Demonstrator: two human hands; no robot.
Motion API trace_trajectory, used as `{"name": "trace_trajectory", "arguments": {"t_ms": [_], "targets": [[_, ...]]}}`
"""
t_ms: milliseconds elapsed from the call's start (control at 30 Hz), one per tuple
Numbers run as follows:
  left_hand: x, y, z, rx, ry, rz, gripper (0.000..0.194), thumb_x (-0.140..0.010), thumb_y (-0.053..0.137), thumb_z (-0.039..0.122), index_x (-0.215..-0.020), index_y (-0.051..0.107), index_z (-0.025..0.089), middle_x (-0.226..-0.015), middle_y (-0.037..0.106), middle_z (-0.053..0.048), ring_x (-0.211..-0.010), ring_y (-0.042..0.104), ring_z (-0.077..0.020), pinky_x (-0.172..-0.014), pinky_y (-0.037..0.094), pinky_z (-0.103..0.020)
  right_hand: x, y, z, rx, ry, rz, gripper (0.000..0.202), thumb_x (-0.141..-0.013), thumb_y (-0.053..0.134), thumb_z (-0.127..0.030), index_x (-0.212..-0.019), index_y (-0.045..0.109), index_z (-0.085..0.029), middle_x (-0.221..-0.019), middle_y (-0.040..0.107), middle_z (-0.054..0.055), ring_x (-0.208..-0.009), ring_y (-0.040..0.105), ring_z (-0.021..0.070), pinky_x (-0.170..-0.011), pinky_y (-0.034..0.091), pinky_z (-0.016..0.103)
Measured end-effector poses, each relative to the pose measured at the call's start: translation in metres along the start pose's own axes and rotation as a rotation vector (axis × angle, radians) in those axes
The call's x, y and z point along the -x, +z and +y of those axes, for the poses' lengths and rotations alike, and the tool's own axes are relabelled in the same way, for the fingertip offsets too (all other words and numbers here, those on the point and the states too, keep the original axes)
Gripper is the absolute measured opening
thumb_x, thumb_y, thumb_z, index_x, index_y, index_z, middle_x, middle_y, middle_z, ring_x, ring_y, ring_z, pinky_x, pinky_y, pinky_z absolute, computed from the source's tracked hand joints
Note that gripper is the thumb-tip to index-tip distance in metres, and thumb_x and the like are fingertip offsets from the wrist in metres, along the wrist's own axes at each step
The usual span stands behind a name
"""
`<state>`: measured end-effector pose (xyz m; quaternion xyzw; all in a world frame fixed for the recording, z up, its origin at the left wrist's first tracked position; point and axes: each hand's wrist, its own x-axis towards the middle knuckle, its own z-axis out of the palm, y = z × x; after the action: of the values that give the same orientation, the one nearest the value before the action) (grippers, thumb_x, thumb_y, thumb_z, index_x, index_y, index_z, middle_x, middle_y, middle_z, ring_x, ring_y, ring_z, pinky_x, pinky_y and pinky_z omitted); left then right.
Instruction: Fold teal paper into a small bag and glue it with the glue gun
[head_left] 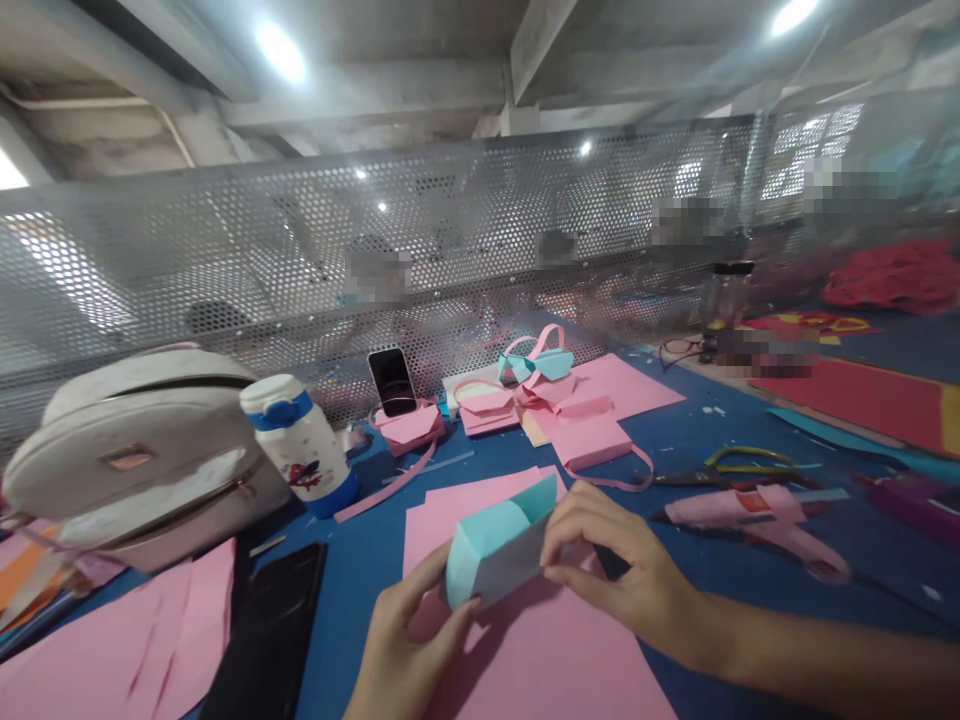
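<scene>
Blue table [356,585], pink paper sheets [570,665] laid on it, work held just above them. Left hand [416,635] is curved partway open around the left end of the piece, thumb on the near side, fingers behind; right hand [626,560] is bent to a near-closed pinch, thumb and index together on the right end. Between them: the light-blue folded paper [499,565], box-like, tilted up to the right, top flap not flat. What the pinch does to the corner — can't tell, fingers cover it.

To do it well, I judge: left hand steadies without crushing the hollow body; right works close to the edge, fingertips only, lining up the end before pressing. Thin walls probably dent fast.

Edges and room: perforated metal screen [465,230] closes off the back. Backpack [142,450] and black pouch [266,630] crowd the left; pink paper bag [592,442] sits just beyond the sheets. Glue gun [780,525] lies right, near the forearm — likely snag, cord included. Bottle [300,445] stands behind left. Easiest movement looks toward the wearer, over the sheets.
</scene>
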<state>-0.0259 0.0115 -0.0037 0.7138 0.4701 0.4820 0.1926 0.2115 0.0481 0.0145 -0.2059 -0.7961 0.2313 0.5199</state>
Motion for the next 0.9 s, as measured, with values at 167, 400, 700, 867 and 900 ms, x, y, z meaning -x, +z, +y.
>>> {"name": "trace_trajectory", "arguments": {"t_ms": [167, 400, 700, 867, 900], "targets": [[0.0016, -0.0011, -0.0014, -0.010, 0.057, -0.035, 0.033, -0.082, 0.073, 0.024, -0.115, 0.073, 0.027, -0.108, 0.079, -0.001, -0.093, 0.077, -0.0219, -0.079, 0.060, -0.021, -0.0056, -0.0069, -0.0005, 0.016, -0.004, 0.042, 0.008, -0.095, 0.064, -0.027, -0.088, 0.064, -0.022, -0.081, 0.065, -0.001, -0.078, 0.057, 0.0155, -0.085, 0.041, 0.033], [0.0004, -0.0012, -0.0006, 0.014, 0.182, -0.106, 0.041, -0.085, 0.072, 0.020, -0.123, 0.066, 0.032, -0.111, 0.077, 0.001, -0.094, 0.075, -0.0185, -0.078, 0.059, -0.017, -0.0055, -0.0079, -0.0022, -0.008, -0.030, 0.038, 0.010, -0.097, 0.062, -0.028, -0.097, 0.071, -0.023, -0.083, 0.062, 0.000, -0.081, 0.055, 0.0150, -0.077, 0.042, 0.029], [0.0033, -0.0026, -0.0031, 0.009, 0.166, -0.122, 0.043, -0.086, 0.071, 0.019, -0.126, 0.064, 0.032, -0.112, 0.077, 0.000, -0.093, 0.075, -0.0190, -0.079, 0.059, -0.019, -0.0048, -0.0073, 0.0036, 0.028, -0.065, 0.023, 0.016, -0.089, 0.071, -0.035, -0.101, 0.071, -0.025, -0.087, 0.063, 0.001, -0.082, 0.055, 0.0174, -0.075, 0.044, 0.032], [0.0017, -0.0016, -0.0011, 0.014, 0.165, -0.122, 0.040, -0.085, 0.072, 0.021, -0.124, 0.066, 0.032, -0.112, 0.077, 0.001, -0.095, 0.075, -0.0191, -0.080, 0.059, -0.020, -0.0073, -0.0090, 0.0013, 0.059, -0.061, 0.028, 0.007, -0.089, 0.072, -0.028, -0.095, 0.072, -0.024, -0.084, 0.065, 0.001, -0.081, 0.056, 0.0173, -0.077, 0.043, 0.033], [0.0010, -0.0014, -0.0003, 0.015, 0.166, -0.125, 0.039, -0.086, 0.072, 0.021, -0.123, 0.066, 0.033, -0.111, 0.077, 0.001, -0.095, 0.075, -0.0190, -0.080, 0.059, -0.019, -0.0083, -0.0095, 0.0003, 0.058, -0.061, 0.034, 0.005, -0.090, 0.071, -0.027, -0.092, 0.073, -0.024, -0.082, 0.064, 0.001, -0.080, 0.056, 0.0171, -0.077, 0.043, 0.033]]}}
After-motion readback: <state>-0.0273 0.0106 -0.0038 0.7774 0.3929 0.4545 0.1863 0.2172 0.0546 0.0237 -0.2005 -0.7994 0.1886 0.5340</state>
